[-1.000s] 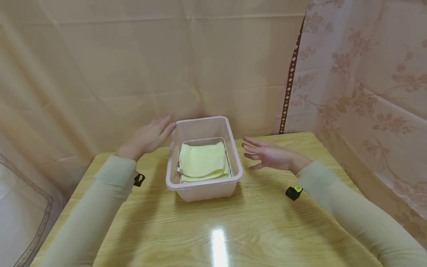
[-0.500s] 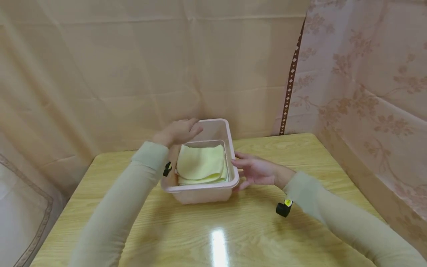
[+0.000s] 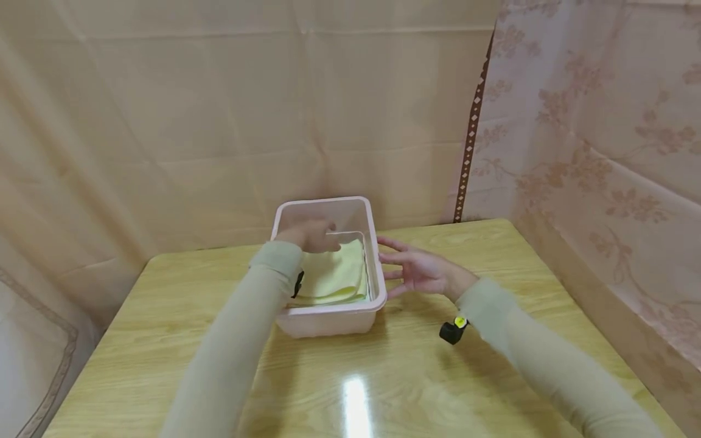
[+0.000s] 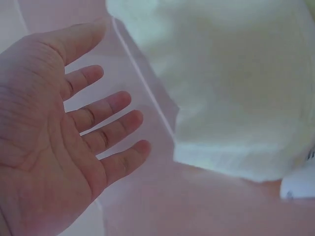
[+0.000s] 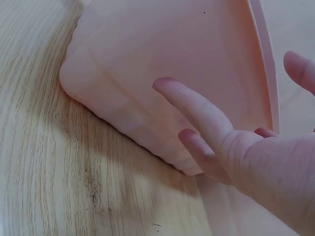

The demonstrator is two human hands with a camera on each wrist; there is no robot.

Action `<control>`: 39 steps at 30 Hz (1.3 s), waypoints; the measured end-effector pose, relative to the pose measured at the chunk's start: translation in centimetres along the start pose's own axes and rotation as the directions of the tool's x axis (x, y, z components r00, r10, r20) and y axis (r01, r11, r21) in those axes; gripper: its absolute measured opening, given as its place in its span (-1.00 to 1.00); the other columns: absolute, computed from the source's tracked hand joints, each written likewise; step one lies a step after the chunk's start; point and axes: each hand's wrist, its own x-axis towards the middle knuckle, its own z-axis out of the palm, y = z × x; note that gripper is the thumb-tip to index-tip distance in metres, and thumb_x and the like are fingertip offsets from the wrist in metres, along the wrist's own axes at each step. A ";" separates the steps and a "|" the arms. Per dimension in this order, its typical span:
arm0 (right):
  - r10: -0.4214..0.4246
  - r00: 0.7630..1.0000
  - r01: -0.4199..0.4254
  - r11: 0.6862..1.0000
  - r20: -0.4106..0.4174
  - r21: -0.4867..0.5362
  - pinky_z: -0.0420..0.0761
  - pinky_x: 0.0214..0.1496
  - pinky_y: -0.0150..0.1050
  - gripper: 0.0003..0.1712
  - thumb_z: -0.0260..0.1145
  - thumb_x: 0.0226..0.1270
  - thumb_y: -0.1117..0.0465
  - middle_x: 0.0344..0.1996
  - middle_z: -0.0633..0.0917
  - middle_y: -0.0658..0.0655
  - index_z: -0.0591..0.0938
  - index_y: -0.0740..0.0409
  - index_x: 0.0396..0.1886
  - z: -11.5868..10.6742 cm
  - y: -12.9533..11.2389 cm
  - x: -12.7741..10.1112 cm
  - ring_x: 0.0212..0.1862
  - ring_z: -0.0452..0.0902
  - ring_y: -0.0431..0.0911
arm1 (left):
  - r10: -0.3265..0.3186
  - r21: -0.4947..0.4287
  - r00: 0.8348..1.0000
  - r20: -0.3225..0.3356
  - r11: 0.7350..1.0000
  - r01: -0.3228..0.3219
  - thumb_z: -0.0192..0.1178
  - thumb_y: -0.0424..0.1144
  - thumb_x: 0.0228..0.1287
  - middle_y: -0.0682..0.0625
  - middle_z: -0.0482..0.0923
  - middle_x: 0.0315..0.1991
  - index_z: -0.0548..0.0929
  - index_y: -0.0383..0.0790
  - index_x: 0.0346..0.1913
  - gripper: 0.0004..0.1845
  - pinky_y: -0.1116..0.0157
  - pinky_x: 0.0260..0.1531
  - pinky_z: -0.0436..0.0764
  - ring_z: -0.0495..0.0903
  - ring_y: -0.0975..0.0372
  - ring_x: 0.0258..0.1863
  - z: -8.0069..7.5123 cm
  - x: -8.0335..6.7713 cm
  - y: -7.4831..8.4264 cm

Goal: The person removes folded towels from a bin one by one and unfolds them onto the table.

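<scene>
A pale pink plastic bin [image 3: 328, 325] stands on the wooden table near its back edge. Inside lies a folded pale yellow cloth [image 3: 334, 277], with a white tag at its edge in the left wrist view. My left hand [image 3: 313, 236] reaches in over the bin's left rim, above the cloth. In the left wrist view its fingers [image 4: 110, 132] are extended and loosely bent, beside the cloth with nothing in them. My right hand [image 3: 418, 271] is at the bin's right side, fingers spread along the wall and just under the rim [image 5: 263, 59].
The wooden table [image 3: 438, 389] extends around the bin. A beige curtain [image 3: 219, 121] hangs directly behind, and a pink floral curtain [image 3: 602, 152] closes off the right side. Black wrist cameras [image 3: 452, 330] hang from both sleeves.
My left hand has moved right and down from outside the bin into it. My right hand has come leftward to the bin's side. The bin has shifted slightly left.
</scene>
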 end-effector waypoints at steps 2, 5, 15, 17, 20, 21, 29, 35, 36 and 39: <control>-0.010 1.000 0.010 1.000 0.001 -0.005 0.48 0.13 0.38 -0.14 0.15 0.56 0.25 0.60 -0.04 0.27 -0.06 -0.19 0.67 0.0 0.3 0.1 0.53 -0.03 0.39 | 0.001 -0.001 1.000 0.004 1.000 -0.001 0.16 -0.04 0.43 -0.19 0.51 0.27 0.40 -0.32 0.40 -0.38 0.08 0.22 0.42 0.49 0.02 0.19 0.5 0.3 -0.2; -0.005 1.000 0.005 1.000 0.006 -0.018 0.50 0.13 0.35 -0.09 0.14 0.55 0.24 0.59 -0.04 0.30 -0.13 -0.13 0.68 0.3 0.6 0.3 0.51 0.00 0.37 | -0.022 -0.009 0.999 0.027 1.000 0.022 0.16 -0.01 0.44 -0.16 0.50 0.30 0.38 -0.29 0.43 -0.36 0.06 0.24 0.41 0.48 0.02 0.23 1.2 0.6 -0.6; 0.000 1.000 0.000 1.000 -0.008 -0.026 0.54 0.13 0.29 -0.11 0.06 0.53 0.23 0.58 -0.03 0.28 -0.17 -0.09 0.68 1.3 1.0 0.9 0.50 0.02 0.32 | -0.102 -0.078 0.995 0.026 0.992 0.103 0.16 0.04 0.48 -0.28 0.35 0.41 0.20 -0.27 0.51 -0.27 -0.03 0.35 0.32 0.35 -0.12 0.39 2.9 0.8 -1.5; -0.005 1.000 0.004 0.999 -0.007 -0.041 0.54 0.13 0.28 -0.12 0.05 0.54 0.22 0.57 -0.01 0.29 -0.17 -0.10 0.68 1.2 1.1 0.9 0.50 0.03 0.33 | -0.134 -0.081 0.990 0.037 0.987 0.136 0.09 0.09 0.51 -0.24 0.39 0.39 0.26 -0.21 0.47 -0.34 -0.04 0.33 0.34 0.37 -0.11 0.37 3.2 0.9 -1.7; -0.011 1.000 0.011 0.999 -0.006 -0.048 0.55 0.12 0.27 -0.13 0.04 0.55 0.21 0.57 -0.01 0.30 -0.17 -0.09 0.68 1.0 1.3 0.8 0.50 0.04 0.34 | -0.179 -0.053 0.982 0.057 0.982 0.182 -0.01 0.16 0.54 -0.17 0.39 0.42 0.30 -0.10 0.49 -0.37 -0.06 0.32 0.34 0.38 -0.10 0.38 3.7 1.4 -2.0; -0.011 1.000 0.011 0.999 -0.006 -0.047 0.55 0.12 0.27 -0.13 0.05 0.55 0.21 0.57 -0.01 0.31 -0.16 -0.10 0.68 0.9 1.3 0.7 0.50 0.04 0.34 | -0.180 -0.037 0.982 0.059 0.982 0.183 -0.04 0.17 0.54 -0.15 0.39 0.43 0.30 -0.04 0.51 -0.37 -0.07 0.31 0.35 0.38 -0.09 0.38 4.0 1.9 -2.3; -0.015 1.000 0.015 0.999 -0.002 -0.048 0.58 0.09 0.25 -0.12 0.10 0.55 0.19 0.57 -0.03 0.32 -0.14 -0.09 0.68 0.9 1.4 0.6 0.50 0.01 0.36 | -0.110 -0.084 0.988 0.105 0.989 0.119 -0.05 0.20 0.49 -0.15 0.34 0.47 0.13 0.44 0.58 -0.36 -0.07 0.25 0.39 0.41 -0.06 0.28 6.1 4.8 -4.5; -0.017 1.000 0.018 0.999 0.008 -0.046 0.59 0.09 0.22 -0.13 0.09 0.57 0.18 0.58 -0.03 0.30 -0.15 -0.12 0.68 0.9 1.4 0.6 0.51 -0.02 0.37 | -0.245 0.079 0.967 0.070 0.968 0.239 -0.08 0.24 0.47 -0.29 0.22 0.50 0.21 0.07 0.59 -0.28 -0.16 0.33 0.28 0.20 -0.14 0.47 4.5 2.5 -2.0; -0.017 1.000 0.017 0.999 0.009 -0.046 0.59 0.09 0.22 -0.13 0.08 0.57 0.18 0.58 -0.03 0.29 -0.15 -0.13 0.68 0.9 1.4 0.6 0.51 -0.01 0.37 | -0.263 0.109 0.963 0.067 0.961 0.255 -0.10 0.23 0.48 -0.31 0.20 0.50 0.23 0.01 0.59 -0.28 -0.16 0.35 0.26 0.17 -0.14 0.48 4.2 1.9 -1.4; -0.015 1.000 0.016 0.999 0.008 -0.049 0.59 0.08 0.21 -0.15 0.05 0.59 0.18 0.59 -0.04 0.28 -0.15 -0.16 0.68 0.9 1.5 0.5 0.51 0.00 0.36 | -0.267 0.155 0.961 0.075 0.955 0.254 -0.15 0.14 0.55 -0.31 0.20 0.50 0.27 -0.17 0.55 -0.32 -0.14 0.36 0.26 0.17 -0.13 0.49 4.0 1.6 -0.7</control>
